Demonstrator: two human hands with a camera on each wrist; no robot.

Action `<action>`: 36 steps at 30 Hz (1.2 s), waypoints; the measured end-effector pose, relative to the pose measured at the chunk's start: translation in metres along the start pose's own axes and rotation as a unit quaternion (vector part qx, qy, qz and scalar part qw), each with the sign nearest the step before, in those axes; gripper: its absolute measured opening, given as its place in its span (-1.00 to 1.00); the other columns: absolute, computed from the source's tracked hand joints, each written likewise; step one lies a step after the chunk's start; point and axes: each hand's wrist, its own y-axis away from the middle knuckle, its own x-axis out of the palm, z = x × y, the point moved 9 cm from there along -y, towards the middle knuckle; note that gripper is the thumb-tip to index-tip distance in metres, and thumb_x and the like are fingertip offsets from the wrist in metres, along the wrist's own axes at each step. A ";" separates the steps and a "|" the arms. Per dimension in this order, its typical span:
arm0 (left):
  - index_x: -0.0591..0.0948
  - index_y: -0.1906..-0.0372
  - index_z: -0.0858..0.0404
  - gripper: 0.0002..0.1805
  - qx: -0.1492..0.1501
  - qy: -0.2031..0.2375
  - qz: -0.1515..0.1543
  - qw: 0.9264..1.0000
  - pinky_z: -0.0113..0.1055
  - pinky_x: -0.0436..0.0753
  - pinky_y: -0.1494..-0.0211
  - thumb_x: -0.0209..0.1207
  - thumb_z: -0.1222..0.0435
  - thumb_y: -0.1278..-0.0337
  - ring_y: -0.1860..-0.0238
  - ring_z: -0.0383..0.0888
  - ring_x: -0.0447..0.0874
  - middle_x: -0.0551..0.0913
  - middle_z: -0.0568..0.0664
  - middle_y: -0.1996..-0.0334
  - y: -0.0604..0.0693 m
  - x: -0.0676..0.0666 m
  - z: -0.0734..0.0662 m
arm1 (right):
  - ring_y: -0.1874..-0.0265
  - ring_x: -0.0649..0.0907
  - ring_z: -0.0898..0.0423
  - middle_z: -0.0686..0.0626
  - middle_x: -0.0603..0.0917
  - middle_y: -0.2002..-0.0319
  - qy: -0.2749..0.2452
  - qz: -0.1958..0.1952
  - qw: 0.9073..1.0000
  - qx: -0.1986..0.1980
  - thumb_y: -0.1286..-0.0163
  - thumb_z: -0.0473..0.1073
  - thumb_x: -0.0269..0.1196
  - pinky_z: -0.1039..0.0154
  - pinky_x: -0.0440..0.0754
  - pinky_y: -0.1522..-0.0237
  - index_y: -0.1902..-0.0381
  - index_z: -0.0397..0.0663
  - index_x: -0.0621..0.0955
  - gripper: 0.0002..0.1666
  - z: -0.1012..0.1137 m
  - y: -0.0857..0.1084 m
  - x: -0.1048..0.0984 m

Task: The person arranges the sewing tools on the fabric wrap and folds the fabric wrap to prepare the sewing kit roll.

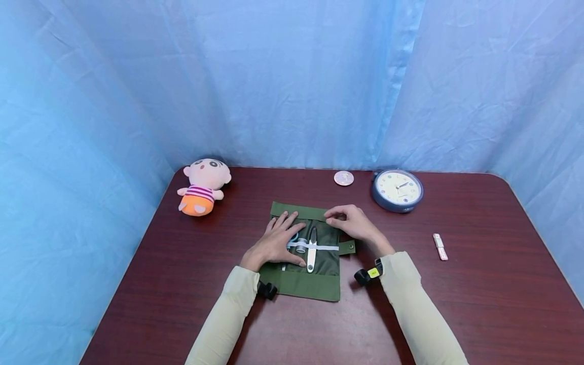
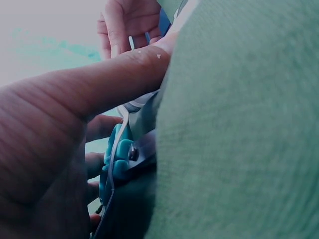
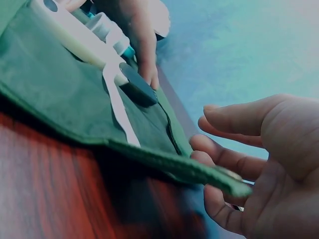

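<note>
A green fabric pouch [image 1: 315, 286] lies unfolded on the table. A white elastic band [image 1: 329, 248] crosses it over a white tool with a dark tip [image 1: 311, 259], a small pale cylinder [image 1: 301, 245] and blue-handled scissors [image 2: 119, 152]. My left hand [image 1: 275, 243] rests on the pouch's left half with fingers spread, partly covering the scissors. At the upper right corner, my right hand [image 1: 353, 223] has loosely bent fingers by the top flap [image 1: 305, 213]. In the right wrist view, the snap tab [image 3: 219, 179] passes in front of that hand, and no grip shows.
A plush doll [image 1: 203, 187] sits at the back left of the table. Behind the pouch lies a round pinkish disc [image 1: 344, 178], with a blue-rimmed clock [image 1: 398, 190] to its right. A small white-and-pink stick-like object [image 1: 440, 247] lies on the right side.
</note>
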 end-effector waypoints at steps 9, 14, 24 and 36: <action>0.27 -0.54 0.02 0.09 0.002 -0.004 -0.007 1.000 0.17 -0.12 -0.67 0.47 -0.21 0.13 -0.67 0.11 -0.23 -0.06 0.04 -0.65 0.001 -0.001 -0.001 | 0.36 0.68 0.25 -0.19 0.80 0.14 -0.040 -0.039 0.998 0.026 -0.42 -0.18 0.29 0.40 0.58 0.29 -0.03 -0.17 0.72 -0.71 -0.020 0.016 -0.019; 0.25 -0.55 0.02 0.10 0.002 -0.004 -0.005 1.000 0.16 -0.13 -0.67 0.47 -0.20 0.13 -0.67 0.10 -0.24 -0.08 0.04 -0.66 0.001 0.000 0.000 | 0.38 0.70 0.22 -0.28 0.79 0.22 -0.073 -0.043 0.996 0.023 -0.42 -0.23 0.29 0.43 0.58 0.35 -0.02 -0.29 0.69 -0.70 -0.025 0.024 -0.024; 0.24 -0.56 0.00 0.10 0.002 -0.002 -0.004 1.000 0.15 -0.15 -0.68 0.47 -0.20 0.13 -0.68 0.09 -0.25 -0.08 0.03 -0.66 0.001 0.000 0.000 | 0.44 0.70 0.19 -0.26 0.78 0.29 -0.075 -0.064 0.995 0.029 -0.42 -0.22 0.29 0.39 0.58 0.41 -0.01 -0.30 0.69 -0.70 -0.034 0.042 -0.035; 0.25 -0.55 0.02 0.10 0.006 -0.004 -0.007 1.000 0.18 -0.12 -0.66 0.47 -0.19 0.12 -0.67 0.11 -0.23 -0.06 0.04 -0.65 0.002 -0.001 0.000 | 0.49 0.65 0.17 -0.30 0.73 0.38 -0.076 -0.070 0.994 0.033 -0.42 -0.24 0.29 0.39 0.51 0.48 -0.03 -0.32 0.68 -0.69 -0.037 0.060 -0.043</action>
